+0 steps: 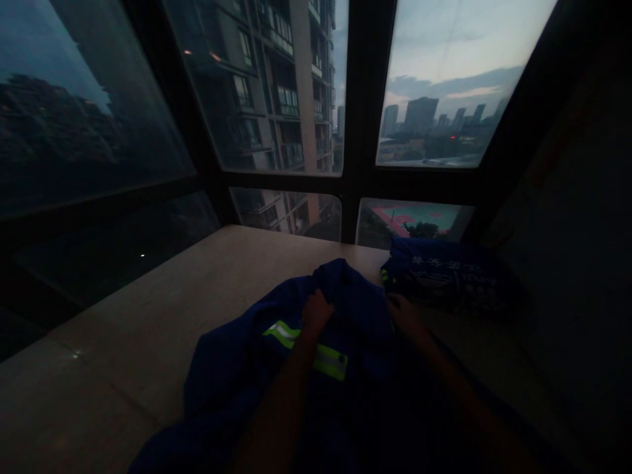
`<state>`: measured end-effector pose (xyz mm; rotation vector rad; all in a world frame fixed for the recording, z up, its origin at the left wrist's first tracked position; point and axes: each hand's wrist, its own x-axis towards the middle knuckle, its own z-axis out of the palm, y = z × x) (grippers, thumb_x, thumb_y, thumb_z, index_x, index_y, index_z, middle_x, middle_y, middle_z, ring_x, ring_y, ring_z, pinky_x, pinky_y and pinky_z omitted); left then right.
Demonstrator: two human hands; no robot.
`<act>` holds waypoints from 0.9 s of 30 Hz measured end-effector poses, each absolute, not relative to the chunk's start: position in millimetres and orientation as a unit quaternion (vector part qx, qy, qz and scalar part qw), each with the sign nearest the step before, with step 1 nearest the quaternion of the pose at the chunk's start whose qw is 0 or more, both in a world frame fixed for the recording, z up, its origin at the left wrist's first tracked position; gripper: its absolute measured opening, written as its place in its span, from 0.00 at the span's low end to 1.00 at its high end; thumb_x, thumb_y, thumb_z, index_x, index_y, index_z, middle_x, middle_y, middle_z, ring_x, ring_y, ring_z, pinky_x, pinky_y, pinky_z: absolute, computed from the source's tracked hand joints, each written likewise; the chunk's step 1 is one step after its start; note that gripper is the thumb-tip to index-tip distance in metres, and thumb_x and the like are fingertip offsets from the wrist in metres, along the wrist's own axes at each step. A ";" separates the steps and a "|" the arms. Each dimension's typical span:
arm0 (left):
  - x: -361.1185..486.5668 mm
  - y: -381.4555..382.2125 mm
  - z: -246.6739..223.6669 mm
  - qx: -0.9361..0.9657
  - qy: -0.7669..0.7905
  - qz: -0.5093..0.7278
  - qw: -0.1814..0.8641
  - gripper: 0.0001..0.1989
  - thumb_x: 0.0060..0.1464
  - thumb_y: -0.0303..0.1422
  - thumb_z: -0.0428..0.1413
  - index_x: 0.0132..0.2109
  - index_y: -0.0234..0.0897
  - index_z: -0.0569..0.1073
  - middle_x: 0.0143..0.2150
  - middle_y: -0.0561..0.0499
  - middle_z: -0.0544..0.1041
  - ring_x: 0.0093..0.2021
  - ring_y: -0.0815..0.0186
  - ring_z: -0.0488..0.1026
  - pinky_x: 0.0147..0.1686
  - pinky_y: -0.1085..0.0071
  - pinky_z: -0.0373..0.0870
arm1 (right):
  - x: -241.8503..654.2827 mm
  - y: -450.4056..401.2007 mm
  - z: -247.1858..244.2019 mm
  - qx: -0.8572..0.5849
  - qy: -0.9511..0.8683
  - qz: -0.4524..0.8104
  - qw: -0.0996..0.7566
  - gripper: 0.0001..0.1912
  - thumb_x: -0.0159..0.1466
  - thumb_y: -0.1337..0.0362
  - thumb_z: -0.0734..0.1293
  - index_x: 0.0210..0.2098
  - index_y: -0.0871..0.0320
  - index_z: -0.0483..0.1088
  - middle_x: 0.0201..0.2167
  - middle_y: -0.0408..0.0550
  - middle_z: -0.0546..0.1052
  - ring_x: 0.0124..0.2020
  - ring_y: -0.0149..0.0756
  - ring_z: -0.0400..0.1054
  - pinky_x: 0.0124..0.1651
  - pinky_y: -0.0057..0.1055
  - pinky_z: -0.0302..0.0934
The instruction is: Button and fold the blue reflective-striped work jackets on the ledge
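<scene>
On the ledge [162,296], below the window [434,85]: blue garment [222,362] is lying rumpled, its near part running into the dark; probably put here because the flat top is giving it room to spread.
Left hand [317,311]: is resting on the garment's upper middle, just above the lime strip [284,332]; fingers are bending down onto the cloth, but too dark to tell if they are clamping it. Likely pressing or steadying the cloth.
Right hand [402,313]: is touching or nearly touching the garment's right edge; fingers are blending into shadow, cannot tell whether apart or together. Seems placed for control of that side.
Lime strip: is slanting across the garment beside the left forearm, pale band along its middle, dark dot near its right end.
Bundle [444,270]: blue, white print, is sitting at the ledge's far right, near the wall [557,197]; likely parked there to be leaving the middle for the garment.
Light: dim; lower right is hiding detail.
</scene>
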<state>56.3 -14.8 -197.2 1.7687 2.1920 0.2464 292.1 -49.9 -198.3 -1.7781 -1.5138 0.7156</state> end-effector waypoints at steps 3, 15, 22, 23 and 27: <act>43.9 -12.7 -200.3 0.625 0.756 0.069 0.179 0.28 0.54 0.44 0.55 0.56 0.32 0.64 0.53 0.33 0.75 0.53 0.50 0.75 0.45 0.64 0.70 | 292.6 -27.6 -180.3 -0.698 -0.596 0.160 0.362 0.24 0.67 0.56 0.55 0.54 0.61 0.71 0.54 0.58 0.75 0.54 0.44 0.69 0.57 0.37 0.60; -8.4 -12.0 -175.6 0.668 0.718 0.044 0.190 0.16 0.47 0.32 0.58 0.46 0.36 0.76 0.49 0.40 0.80 0.48 0.55 0.78 0.43 0.69 0.70 | 277.0 10.1 -174.3 -0.684 -0.699 0.142 0.151 0.14 0.62 0.62 0.64 0.43 0.54 0.78 0.42 0.52 0.81 0.43 0.42 0.75 0.42 0.31 0.64; -85.4 -37.3 -96.5 0.671 0.730 0.124 0.047 0.20 0.52 0.31 0.52 0.52 0.40 0.75 0.53 0.45 0.76 0.54 0.57 0.72 0.50 0.67 0.66 | 335.2 -8.6 -127.2 -0.658 -0.713 0.003 0.241 0.18 0.65 0.64 0.59 0.48 0.55 0.76 0.47 0.52 0.79 0.47 0.46 0.73 0.48 0.38 0.63; -97.7 -45.0 -83.6 0.677 0.722 0.139 0.003 0.19 0.53 0.31 0.51 0.51 0.40 0.75 0.51 0.46 0.76 0.51 0.58 0.72 0.49 0.67 0.67 | 347.4 -15.1 -121.1 -0.647 -0.714 -0.028 0.265 0.18 0.65 0.64 0.58 0.48 0.55 0.76 0.48 0.52 0.79 0.47 0.45 0.73 0.48 0.38 0.64; -129.9 -87.7 -58.9 0.716 0.665 0.184 -0.107 0.17 0.56 0.30 0.48 0.50 0.40 0.75 0.47 0.46 0.74 0.44 0.61 0.73 0.41 0.69 0.69 | 381.1 -59.8 -118.1 -0.592 -0.735 -0.115 0.311 0.16 0.66 0.65 0.58 0.46 0.57 0.76 0.51 0.54 0.76 0.51 0.46 0.69 0.52 0.40 0.64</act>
